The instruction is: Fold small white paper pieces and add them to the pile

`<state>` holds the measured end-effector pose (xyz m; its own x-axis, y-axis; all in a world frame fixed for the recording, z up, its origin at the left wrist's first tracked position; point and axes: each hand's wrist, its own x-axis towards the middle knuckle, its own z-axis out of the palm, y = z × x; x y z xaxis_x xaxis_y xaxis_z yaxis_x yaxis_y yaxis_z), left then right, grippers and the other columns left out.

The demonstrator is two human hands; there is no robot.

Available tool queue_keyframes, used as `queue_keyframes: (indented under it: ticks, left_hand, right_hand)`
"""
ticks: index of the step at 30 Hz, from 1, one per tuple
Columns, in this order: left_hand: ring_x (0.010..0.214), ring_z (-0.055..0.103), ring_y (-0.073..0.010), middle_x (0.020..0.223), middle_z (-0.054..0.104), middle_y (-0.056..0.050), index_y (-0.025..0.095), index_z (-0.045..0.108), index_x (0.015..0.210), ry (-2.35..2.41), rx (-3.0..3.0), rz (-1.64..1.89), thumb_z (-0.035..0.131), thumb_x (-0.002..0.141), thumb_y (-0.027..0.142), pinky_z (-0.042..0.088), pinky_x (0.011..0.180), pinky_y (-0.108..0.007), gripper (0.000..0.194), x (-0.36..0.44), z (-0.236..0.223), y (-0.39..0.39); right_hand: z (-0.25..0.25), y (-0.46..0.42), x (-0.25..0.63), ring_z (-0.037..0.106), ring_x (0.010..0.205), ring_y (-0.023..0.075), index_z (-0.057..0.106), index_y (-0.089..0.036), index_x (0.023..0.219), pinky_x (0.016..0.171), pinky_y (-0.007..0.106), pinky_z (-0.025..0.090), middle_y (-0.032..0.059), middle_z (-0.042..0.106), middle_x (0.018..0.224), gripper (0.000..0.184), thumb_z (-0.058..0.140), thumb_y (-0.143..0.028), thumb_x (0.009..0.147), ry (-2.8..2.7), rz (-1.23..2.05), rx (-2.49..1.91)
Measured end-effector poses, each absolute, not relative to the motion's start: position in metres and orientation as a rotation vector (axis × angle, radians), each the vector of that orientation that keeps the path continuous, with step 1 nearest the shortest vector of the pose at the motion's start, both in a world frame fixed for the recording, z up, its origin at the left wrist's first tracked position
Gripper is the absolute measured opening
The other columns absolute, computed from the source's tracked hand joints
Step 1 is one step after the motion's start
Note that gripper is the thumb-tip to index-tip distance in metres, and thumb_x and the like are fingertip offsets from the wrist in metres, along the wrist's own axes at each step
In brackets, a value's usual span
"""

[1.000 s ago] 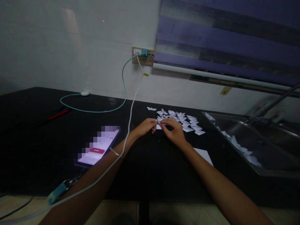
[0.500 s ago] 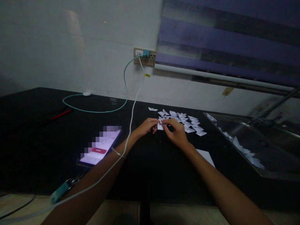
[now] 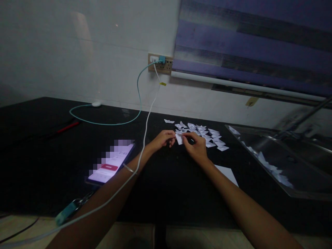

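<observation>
A small folded piece of white paper (image 3: 179, 139) is held between my two hands above the black countertop (image 3: 160, 193). My left hand (image 3: 165, 138) pinches its left edge, the fingers curled. From the other side my right hand (image 3: 196, 146) grips the paper between thumb and forefinger. Just behind my hands, several white paper boats (image 3: 218, 141) lie grouped in loose rows, partly hidden by my right hand. A single paper boat (image 3: 169, 121) sits apart at the far left of the group. Beneath my right forearm lies a flat sheet of white paper (image 3: 227, 174), partly covered.
A lit phone (image 3: 111, 166) lies left of my left forearm, with a teal-tagged item (image 3: 66, 211) near it. A white cable (image 3: 146, 128) crosses that forearm from the wall socket (image 3: 160, 64). More paper boats line the rim of the steel sink (image 3: 293, 152) at right.
The piece of paper has turned slightly and shows more of its white face. My right hand has shifted a little to the right; my left hand is nearly still.
</observation>
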<state>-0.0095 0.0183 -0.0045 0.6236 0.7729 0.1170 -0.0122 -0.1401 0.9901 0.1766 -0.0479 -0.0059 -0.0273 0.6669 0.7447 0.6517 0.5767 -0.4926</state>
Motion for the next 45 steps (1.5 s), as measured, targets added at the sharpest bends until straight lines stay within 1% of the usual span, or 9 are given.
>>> queue_keyframes:
  ticks: [9,14,16,21,25,31,36,41,45]
  left_hand:
    - [0.045,0.047,-0.0069,0.056,0.056,0.003,0.016,0.058,0.074,0.655,1.618,0.797,0.054,0.086,0.034,0.019,0.044,-0.021,0.022,-0.011,-0.01,0.021]
    - [0.045,0.047,-0.0078,0.052,0.054,0.004,0.016,0.058,0.069,0.592,1.692,0.87,0.057,0.085,0.039,0.028,0.047,-0.021,0.027,-0.01,-0.015,0.026]
    - [0.045,0.046,-0.0079,0.051,0.052,0.005,0.016,0.059,0.068,0.589,1.707,0.903,0.057,0.084,0.038,0.03,0.048,-0.022,0.027,-0.011,-0.015,0.025]
    - [0.042,0.042,-0.0078,0.047,0.049,0.006,0.016,0.06,0.068,0.656,1.712,0.901,0.055,0.084,0.033,0.026,0.046,-0.022,0.024,-0.013,-0.007,0.02]
    - [0.042,0.042,-0.0073,0.048,0.05,0.005,0.015,0.059,0.069,0.709,1.673,0.894,0.054,0.085,0.029,0.026,0.046,-0.021,0.022,-0.013,-0.003,0.016]
    - [0.042,0.043,-0.0064,0.053,0.056,0.003,0.016,0.056,0.072,0.655,1.613,0.827,0.053,0.088,0.031,0.026,0.045,-0.019,0.022,-0.011,-0.006,0.019]
    - [0.043,0.046,-0.0067,0.057,0.057,0.003,0.017,0.055,0.077,0.624,1.61,0.839,0.052,0.095,0.044,0.026,0.044,-0.018,0.032,-0.01,-0.013,0.023]
    - [0.049,0.05,-0.0075,0.057,0.054,0.005,0.017,0.055,0.077,0.66,1.715,0.909,0.059,0.094,0.046,0.035,0.05,-0.019,0.034,-0.01,-0.009,0.017]
    - [0.051,0.05,-0.0086,0.056,0.053,0.005,0.018,0.055,0.075,0.681,1.733,0.928,0.061,0.093,0.048,0.037,0.053,-0.02,0.035,-0.009,-0.005,0.014]
  right_hand:
    - [-0.004,-0.05,0.173,0.072,0.079,0.0217,0.077,-0.023,0.094,0.076,0.037,0.056,0.0063,0.078,0.089,0.015,0.063,-0.025,0.091,-1.715,0.038,-1.084]
    - [-0.005,-0.05,0.173,0.072,0.082,0.0211,0.077,-0.022,0.1,0.078,0.038,0.056,0.0058,0.078,0.092,0.016,0.062,-0.024,0.094,-1.795,0.025,-1.029]
    - [-0.004,-0.05,0.174,0.072,0.085,0.0211,0.076,-0.022,0.104,0.08,0.038,0.057,0.0062,0.078,0.095,0.017,0.062,-0.022,0.095,-1.849,0.033,-0.987]
    - [0.0,-0.05,0.18,0.071,0.098,0.0227,0.075,-0.025,0.114,0.089,0.041,0.056,0.0073,0.077,0.106,0.026,0.06,-0.016,0.095,-2.016,0.008,-0.853]
    - [0.003,-0.049,0.183,0.069,0.1,0.0239,0.073,-0.024,0.12,0.088,0.042,0.057,0.0094,0.076,0.107,0.031,0.057,-0.013,0.095,-2.174,-0.024,-0.835]
    - [0.004,-0.045,0.184,0.067,0.104,0.0249,0.075,-0.025,0.116,0.09,0.046,0.057,0.0085,0.076,0.113,0.032,0.057,-0.01,0.095,-2.249,-0.081,-0.811]
    - [0.004,-0.044,0.185,0.067,0.103,0.0253,0.077,-0.023,0.113,0.088,0.046,0.057,0.0099,0.076,0.116,0.031,0.056,-0.008,0.094,-2.242,-0.106,-0.811]
    - [0.002,-0.044,0.185,0.067,0.106,0.0257,0.076,-0.021,0.114,0.091,0.047,0.057,0.0109,0.076,0.116,0.033,0.054,-0.007,0.094,-2.209,-0.057,-0.827]
    - [0.0,-0.042,0.186,0.068,0.106,0.0256,0.076,-0.022,0.113,0.091,0.047,0.057,0.0103,0.077,0.114,0.033,0.054,-0.007,0.092,-2.182,-0.03,-0.825]
